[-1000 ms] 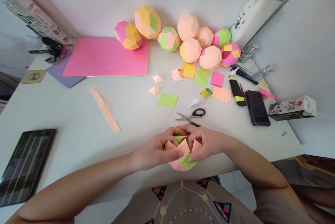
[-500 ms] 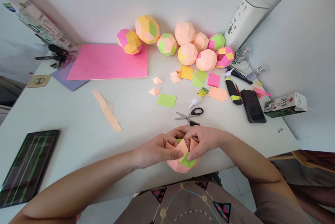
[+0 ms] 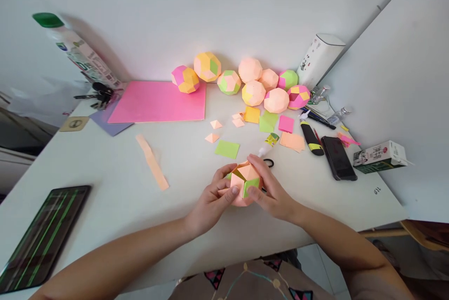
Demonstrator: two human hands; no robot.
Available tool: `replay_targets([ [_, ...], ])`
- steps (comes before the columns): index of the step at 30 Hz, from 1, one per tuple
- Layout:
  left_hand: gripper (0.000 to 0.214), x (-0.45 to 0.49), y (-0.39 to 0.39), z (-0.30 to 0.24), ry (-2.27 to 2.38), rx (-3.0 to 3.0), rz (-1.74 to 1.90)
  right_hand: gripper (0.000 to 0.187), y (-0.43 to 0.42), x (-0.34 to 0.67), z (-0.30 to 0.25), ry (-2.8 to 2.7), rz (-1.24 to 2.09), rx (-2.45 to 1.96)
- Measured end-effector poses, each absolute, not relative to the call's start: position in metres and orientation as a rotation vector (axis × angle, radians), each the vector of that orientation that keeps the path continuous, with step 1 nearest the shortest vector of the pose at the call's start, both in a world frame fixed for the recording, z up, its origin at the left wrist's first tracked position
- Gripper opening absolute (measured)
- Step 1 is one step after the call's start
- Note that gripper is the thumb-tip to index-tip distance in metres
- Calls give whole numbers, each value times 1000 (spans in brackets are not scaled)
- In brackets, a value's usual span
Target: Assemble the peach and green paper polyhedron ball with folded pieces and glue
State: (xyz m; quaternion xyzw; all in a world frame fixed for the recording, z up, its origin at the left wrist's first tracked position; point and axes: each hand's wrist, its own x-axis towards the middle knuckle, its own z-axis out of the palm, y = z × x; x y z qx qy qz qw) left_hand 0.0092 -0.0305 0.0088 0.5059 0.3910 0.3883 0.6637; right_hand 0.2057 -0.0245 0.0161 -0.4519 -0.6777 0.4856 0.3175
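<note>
Close to the near edge of the worktop (image 3: 105, 164), the left hand (image 3: 210, 202) and the right hand (image 3: 273, 195) are both curled around a half-built paper ball (image 3: 245, 183) of peach and green facets. They hold it just above the surface, with the left thumb on its front and the right fingers over its top. A dark tablet (image 3: 42, 232) with green lines lies well apart at the near left. Just behind the right hand a black scissors handle (image 3: 269, 163) shows, then a small glue tube (image 3: 268, 143) and a green paper square (image 3: 227, 149). A peach paper strip (image 3: 152, 162) lies to the left. Further right are a black phone (image 3: 338, 157), a highlighter (image 3: 311, 132) and a drink carton (image 3: 380, 156). Beyond the loose coloured squares, a pink sheet (image 3: 159, 101) lies flat. A row of finished paper balls (image 3: 252, 82) sits against the wall, beside a tall white box (image 3: 317, 59).
</note>
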Motion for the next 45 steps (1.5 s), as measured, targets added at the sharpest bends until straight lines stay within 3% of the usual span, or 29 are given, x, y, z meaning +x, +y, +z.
replay_targets([
  [5, 46, 10, -29, 11, 939, 1163, 766, 68, -25, 204, 7, -1978, 1174, -1194],
  [9, 42, 9, -27, 15, 908, 1103, 725, 74, -22, 209, 11, -2085, 1189, -1158],
  [35, 38, 9, -28, 17, 908, 1046, 697, 66, -23, 208, 15, -2089, 1259, -1158],
  [45, 25, 6, -26, 13, 828, 1006, 687, 78, -18, 215, 13, -2130, 1320, -1094],
])
